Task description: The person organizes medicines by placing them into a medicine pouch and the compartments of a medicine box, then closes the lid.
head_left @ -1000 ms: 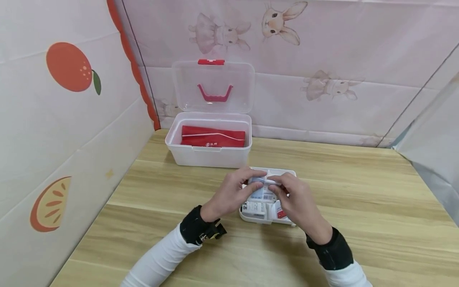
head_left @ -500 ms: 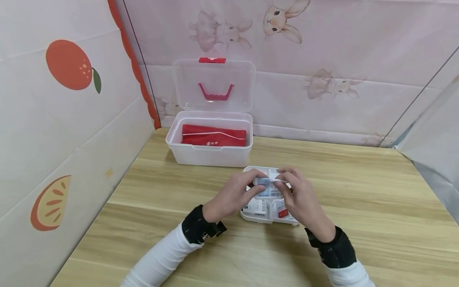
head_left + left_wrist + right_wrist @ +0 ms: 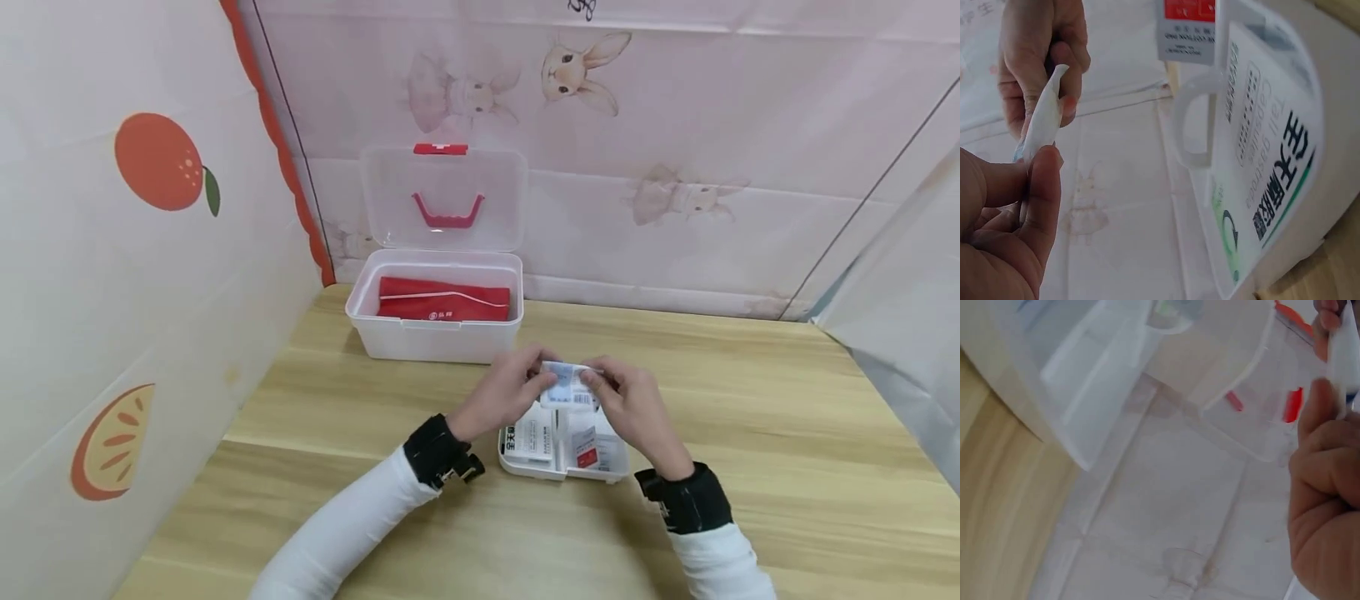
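Note:
Both hands hold a small flat white-and-blue packet (image 3: 567,385) with a barcode. My left hand (image 3: 506,390) pinches its left end between thumb and fingers; my right hand (image 3: 637,408) pinches the right end. The left wrist view shows the packet (image 3: 1043,122) edge-on, soft and thin. Its printed face is turned to the head camera. Beneath it stands a white divided tray (image 3: 534,473). A white box with "capsules" lettering (image 3: 1266,144) lies in the tray's left compartment, and a red-and-white cotton pad packet (image 3: 587,450) in the right one. The packet overlaps the tray's far part.
An open clear plastic case (image 3: 435,340) with a red handle on its raised lid stands behind the tray, to the left. It holds a folded red pouch (image 3: 444,300). The wooden table (image 3: 750,417) meets printed fabric walls at the back and left.
Both hands have lifted the packet slightly away from the tray. Its printed face, partly covered by fingers before, now shows flat and plainly. The head view has tilted up a little.

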Demonstrator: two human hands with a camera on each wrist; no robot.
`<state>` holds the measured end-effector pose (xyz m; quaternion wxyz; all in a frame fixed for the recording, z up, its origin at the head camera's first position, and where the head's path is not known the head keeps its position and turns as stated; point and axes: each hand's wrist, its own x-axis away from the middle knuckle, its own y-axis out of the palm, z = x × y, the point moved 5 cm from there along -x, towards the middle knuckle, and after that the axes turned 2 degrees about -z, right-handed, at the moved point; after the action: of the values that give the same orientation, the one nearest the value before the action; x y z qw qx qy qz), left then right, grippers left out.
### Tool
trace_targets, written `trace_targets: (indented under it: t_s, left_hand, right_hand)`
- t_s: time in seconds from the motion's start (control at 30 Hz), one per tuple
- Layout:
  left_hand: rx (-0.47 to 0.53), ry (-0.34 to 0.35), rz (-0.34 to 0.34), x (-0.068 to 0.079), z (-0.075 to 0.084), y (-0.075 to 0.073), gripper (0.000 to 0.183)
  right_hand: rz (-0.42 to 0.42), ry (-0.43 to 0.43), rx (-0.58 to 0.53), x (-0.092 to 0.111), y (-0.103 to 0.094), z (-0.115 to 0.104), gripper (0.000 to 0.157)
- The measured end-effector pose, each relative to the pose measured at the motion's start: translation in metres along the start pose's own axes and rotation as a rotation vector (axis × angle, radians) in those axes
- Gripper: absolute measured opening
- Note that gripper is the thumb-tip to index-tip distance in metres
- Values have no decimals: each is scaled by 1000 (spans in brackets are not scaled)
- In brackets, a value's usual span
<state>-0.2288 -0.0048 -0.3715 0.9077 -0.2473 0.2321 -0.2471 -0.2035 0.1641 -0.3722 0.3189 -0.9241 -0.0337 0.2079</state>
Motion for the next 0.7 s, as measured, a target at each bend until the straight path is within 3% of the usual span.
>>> trace_targets:
  t_s: [0.17, 0.33, 0.53, 0.7]
  left_hand:
    - [12, -143, -43, -29, -14, 13, 22]
    - [-65, -233, -58, -54, -18, 22, 22]
    - [-290, -255, -91, -71, -31, 33, 15]
    - [-480, -266, -152, -76, -43, 43, 17]
  right_hand:
    - [24, 122, -22, -10, -6, 31, 21]
    - [25, 213, -15, -18, -14, 54, 24]
    - [19, 219, 32, -26, -8, 65, 20]
    - [-12, 240, 88, -28, 4, 78, 18]
